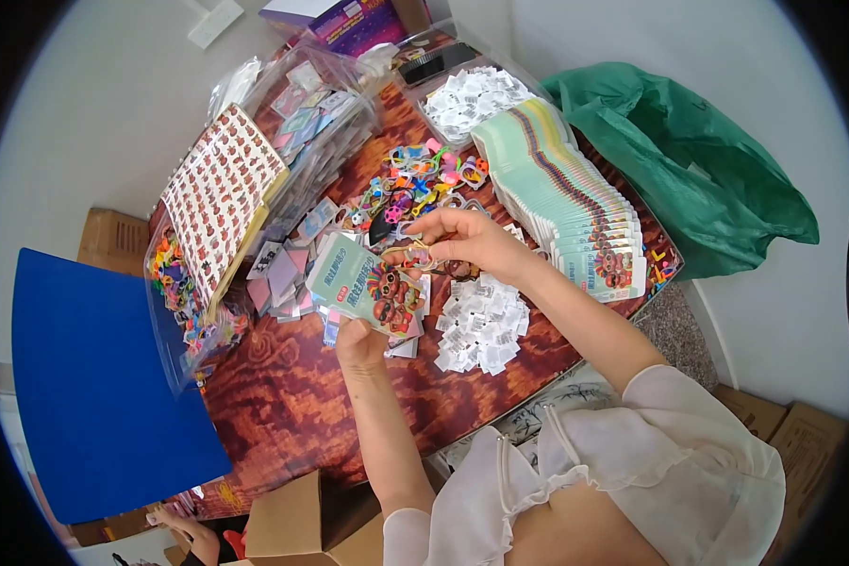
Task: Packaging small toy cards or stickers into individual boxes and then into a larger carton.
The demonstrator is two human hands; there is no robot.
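My left hand (360, 345) is closed on the lower edge of a pale green printed packet (357, 283) with cartoon figures on it, held tilted over the table. At the packet's upper right edge, my right hand (476, 241) pinches a small looped trinket (412, 253); its exact kind is too small to tell. Just beyond that hand spreads a heap of colourful small toys and bands (424, 184). A pile of small white paper slips (482, 325) lies below my right wrist. Under and beside the packet are loose small cards (281, 275).
A long overlapping row of matching packets (561, 203) runs along the right. Behind it, a clear tray (455, 139) holds more white slips. A green plastic bag (698, 170), sticker sheets (224, 179), a blue panel (113, 387) and an open carton (288, 519) surround the table. Another person's hand (187, 530) shows lower left.
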